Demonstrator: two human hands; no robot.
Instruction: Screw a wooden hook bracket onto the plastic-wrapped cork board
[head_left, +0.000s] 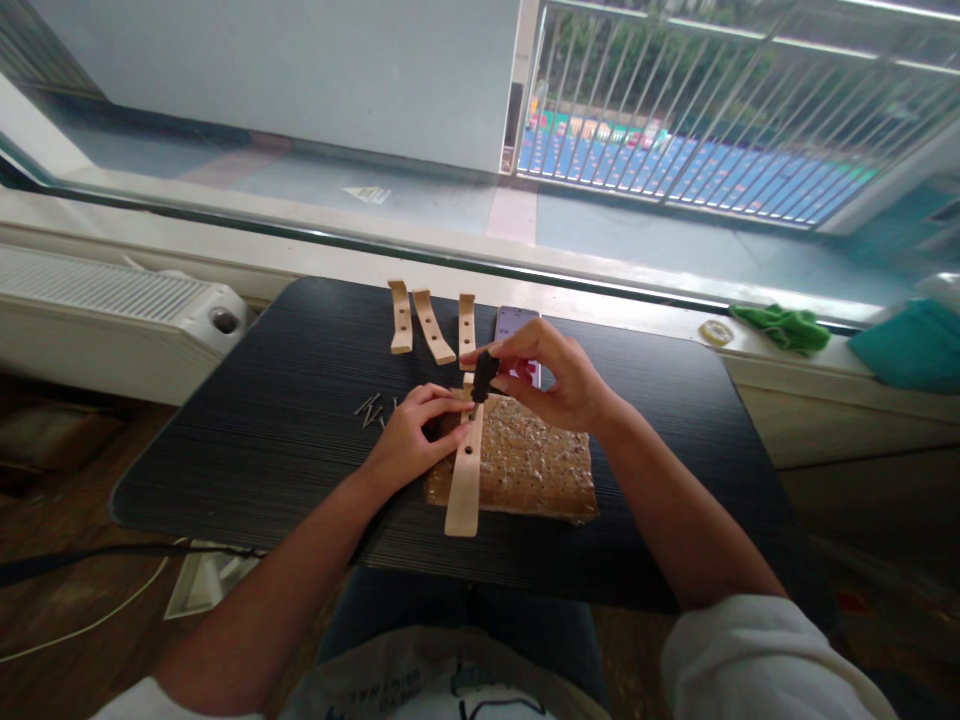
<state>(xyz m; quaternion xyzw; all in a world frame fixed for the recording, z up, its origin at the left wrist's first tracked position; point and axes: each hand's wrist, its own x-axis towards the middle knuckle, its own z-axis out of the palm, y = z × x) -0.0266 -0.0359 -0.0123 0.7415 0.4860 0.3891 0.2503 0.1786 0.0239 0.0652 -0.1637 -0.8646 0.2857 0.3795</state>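
Note:
My right hand point(559, 375) grips a black-handled screwdriver point(486, 375), its shaft pointing down. Its tip meets the upper part of a pale wooden strip point(465, 485) with drilled holes; the exact contact point is partly hidden by fingers. Beside it, my left hand point(416, 435) pinches the strip's upper part between thumb and fingers. Beneath the strip lies a brown block wrapped in clear film or tape point(540, 460), its top pitted with many small holes. The strip's near end juts past the block's front edge. Several loose screws point(369, 408) lie left of my left hand.
Three similar curved wooden strips, one leftmost point(400, 318), lie at the back of the dark table point(262, 430). A lit phone point(511, 322) sits partly behind my right hand. On the sill are a tape roll point(716, 332) and green cloth point(784, 328). A radiator point(150, 310) stands left.

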